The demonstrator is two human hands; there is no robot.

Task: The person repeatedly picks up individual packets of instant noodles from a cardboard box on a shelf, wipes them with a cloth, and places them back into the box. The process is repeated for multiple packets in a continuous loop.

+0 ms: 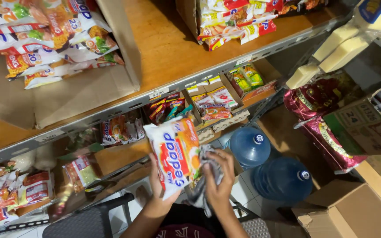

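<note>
Plastic packet: a white and orange noodle packet (176, 155) is gripped by the left hand (158, 185), fingers closed behind it, below the metal shelf (111, 110) front edge.
Cloth: a grey cloth (206, 174) is pressed against the packet by the right hand (219, 183), fingers curled around it.
Risk: the slick packet could be dropped onto the blue water bottles (265, 163) if the wiping pressure outweighs the one-handed grip.

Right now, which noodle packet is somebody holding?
The white, red and orange noodle packet in the middle, gripped from behind by the left hand. The right hand presses a grey cloth on it. All others sit on shelves.
</note>
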